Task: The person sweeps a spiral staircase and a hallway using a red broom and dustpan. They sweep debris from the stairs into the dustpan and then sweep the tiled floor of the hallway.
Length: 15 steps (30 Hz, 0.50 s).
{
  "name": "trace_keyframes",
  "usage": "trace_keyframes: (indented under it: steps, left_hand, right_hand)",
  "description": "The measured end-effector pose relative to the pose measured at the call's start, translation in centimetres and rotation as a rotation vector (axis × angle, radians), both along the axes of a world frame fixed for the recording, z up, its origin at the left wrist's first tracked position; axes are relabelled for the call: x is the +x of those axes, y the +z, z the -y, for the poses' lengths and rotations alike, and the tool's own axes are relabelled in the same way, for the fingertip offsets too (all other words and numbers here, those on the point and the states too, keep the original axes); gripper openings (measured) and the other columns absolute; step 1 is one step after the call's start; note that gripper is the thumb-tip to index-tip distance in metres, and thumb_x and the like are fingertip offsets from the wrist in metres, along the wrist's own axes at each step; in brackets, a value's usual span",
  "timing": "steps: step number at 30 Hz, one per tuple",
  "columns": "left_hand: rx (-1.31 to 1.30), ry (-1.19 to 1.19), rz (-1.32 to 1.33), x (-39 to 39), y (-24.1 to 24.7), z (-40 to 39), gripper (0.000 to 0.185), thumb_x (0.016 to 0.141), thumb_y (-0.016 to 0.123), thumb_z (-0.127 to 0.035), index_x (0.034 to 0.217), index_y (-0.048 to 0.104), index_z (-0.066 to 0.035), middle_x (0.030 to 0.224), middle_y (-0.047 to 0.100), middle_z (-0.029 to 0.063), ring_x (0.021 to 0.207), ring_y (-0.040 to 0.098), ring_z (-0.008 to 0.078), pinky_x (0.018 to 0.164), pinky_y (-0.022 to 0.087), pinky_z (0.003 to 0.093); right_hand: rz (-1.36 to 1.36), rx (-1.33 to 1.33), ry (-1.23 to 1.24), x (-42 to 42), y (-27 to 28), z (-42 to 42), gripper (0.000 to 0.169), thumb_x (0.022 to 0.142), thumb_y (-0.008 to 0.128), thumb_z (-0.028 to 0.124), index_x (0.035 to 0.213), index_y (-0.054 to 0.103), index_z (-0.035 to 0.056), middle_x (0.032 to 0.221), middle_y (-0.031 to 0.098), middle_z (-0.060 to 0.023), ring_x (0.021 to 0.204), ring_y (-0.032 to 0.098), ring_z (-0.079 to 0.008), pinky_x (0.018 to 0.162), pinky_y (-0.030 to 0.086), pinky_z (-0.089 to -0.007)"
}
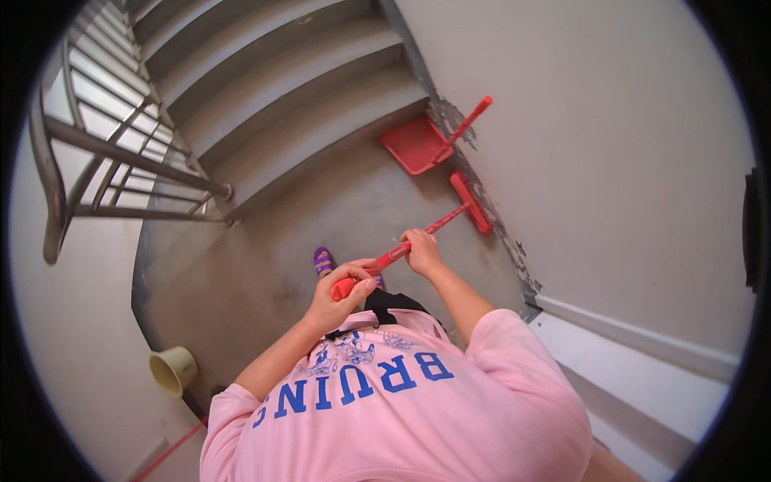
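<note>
My left hand (342,290) grips the top end of a red broom handle (390,258), close to my body. Farther down the same handle, my right hand (423,250) is closed around it. The handle slants away to the right, down to a red broom head (471,202) beside the foot of the wall. Just beyond the broom head, a red long-handled dustpan (415,144) rests on the floor against the bottom step, its handle leaning toward the wall.
A concrete staircase (313,114) rises ahead, with a metal railing (138,158) on its left. The wall (578,181) on the right has peeling paint low down. A beige bucket (173,369) stands at the left wall. Purple sandals (323,260) are on my feet.
</note>
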State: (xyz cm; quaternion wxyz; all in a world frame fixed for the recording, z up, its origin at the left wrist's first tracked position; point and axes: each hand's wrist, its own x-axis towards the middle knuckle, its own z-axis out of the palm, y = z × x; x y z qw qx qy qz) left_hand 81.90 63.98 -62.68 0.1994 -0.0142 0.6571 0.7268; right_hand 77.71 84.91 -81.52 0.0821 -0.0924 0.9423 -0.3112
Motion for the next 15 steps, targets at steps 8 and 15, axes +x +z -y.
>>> trace_keyframes:
  steps: [8, 15]
  left_hand:
    - [-0.090, 0.129, 0.086, 5.3, 0.7, 4.8, 0.017, 0.080, 0.064, -0.017, 0.091, 0.060, -0.003, 0.117, 0.053, 0.0147, 0.106, 0.049, 0.0191, 0.090, 0.038, 0.0307]
    - [-0.084, 0.285, 0.057, 10.1, 2.4, 10.6, 0.012, 0.078, 0.063, -0.011, 0.086, 0.062, -0.002, 0.111, 0.057, 0.0142, 0.100, 0.053, 0.0174, 0.087, 0.040, 0.0301]
  right_hand:
    - [0.123, 0.050, 0.208, 2.6, -0.2, 5.0, 0.010, 0.071, 0.060, 0.010, 0.080, 0.056, 0.0108, 0.085, 0.056, -0.0077, 0.089, 0.054, -0.0271, 0.076, 0.042, -0.0413]
    - [0.192, 0.018, 0.374, 5.3, 2.3, 12.0, 0.009, 0.073, 0.056, 0.010, 0.082, 0.057, 0.0102, 0.088, 0.057, -0.0088, 0.091, 0.053, -0.0278, 0.079, 0.041, -0.0410]
